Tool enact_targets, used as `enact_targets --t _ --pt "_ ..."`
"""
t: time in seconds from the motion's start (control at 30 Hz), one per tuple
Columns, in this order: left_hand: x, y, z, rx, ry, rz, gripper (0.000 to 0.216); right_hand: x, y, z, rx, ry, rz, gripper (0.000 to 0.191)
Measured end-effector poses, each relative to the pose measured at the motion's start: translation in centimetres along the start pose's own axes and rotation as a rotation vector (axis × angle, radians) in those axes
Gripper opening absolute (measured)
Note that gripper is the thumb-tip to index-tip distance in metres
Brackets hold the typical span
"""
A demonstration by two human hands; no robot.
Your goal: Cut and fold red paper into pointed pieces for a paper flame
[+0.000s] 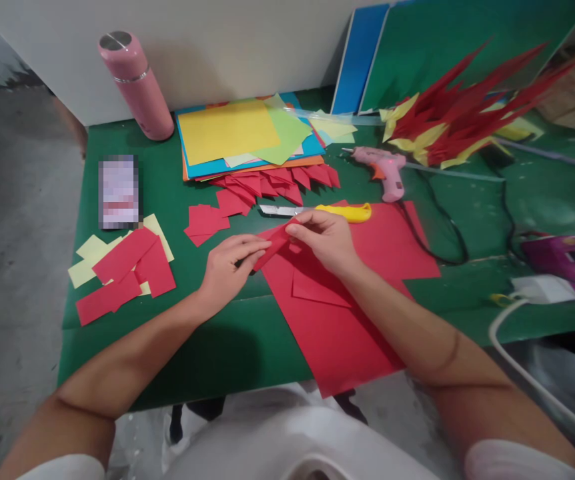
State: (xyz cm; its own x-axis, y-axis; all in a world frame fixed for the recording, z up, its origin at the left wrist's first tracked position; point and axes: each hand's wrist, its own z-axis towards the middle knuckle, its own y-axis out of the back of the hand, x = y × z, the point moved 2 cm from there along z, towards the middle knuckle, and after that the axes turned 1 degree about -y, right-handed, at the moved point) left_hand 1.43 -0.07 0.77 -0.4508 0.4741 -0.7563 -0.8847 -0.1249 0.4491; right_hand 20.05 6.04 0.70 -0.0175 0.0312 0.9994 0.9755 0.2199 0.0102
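Note:
Between both hands is a small folded piece of red paper [276, 241]. My left hand [230, 270] pinches its lower left end, and my right hand [325, 240] pinches the upper right end between thumb and fingers. Beneath the right hand and forearm lie larger red paper sheets [337, 347]. Just beyond the hands, a utility knife with a yellow handle [352, 213] has its blade out, pointing left. Small red paper pieces [206, 222] lie beyond my left hand, below a row of pointed folded red pieces [277, 183].
A pink bottle [140, 93] and a blurred-out phone [118, 192] stand and lie at left, near red and yellow scraps [127, 267]. Behind are stacked coloured papers [232, 130]. At right are a pink glue gun [380, 167], its cord, a red-and-yellow paper spray [457, 113] and a white power strip [542, 289].

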Motion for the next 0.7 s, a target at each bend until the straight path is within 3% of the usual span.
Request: enact_targets --t 0.1,0.27,0.47,0.7 --pt "0.18 -0.05 0.01 0.026 0.042 -0.005 0.02 -0.08 0.12 0.04 -0.027 0.067 -0.124 0.023" --pt "0.75 -0.31 -0.05 0.147 0.069 0.059 0.022 0.04 0.24 0.07 -0.028 0.323 -0.552 0.014" --pt "0.92 -0.47 -0.11 0.203 0.009 0.152 0.02 -0.58 0.55 0.22 0.076 0.332 -0.775 0.018" --pt "0.57 -0.58 -0.27 0.241 -0.101 0.227 0.02 -0.59 0.49 0.35 0.142 0.381 -0.841 0.02"
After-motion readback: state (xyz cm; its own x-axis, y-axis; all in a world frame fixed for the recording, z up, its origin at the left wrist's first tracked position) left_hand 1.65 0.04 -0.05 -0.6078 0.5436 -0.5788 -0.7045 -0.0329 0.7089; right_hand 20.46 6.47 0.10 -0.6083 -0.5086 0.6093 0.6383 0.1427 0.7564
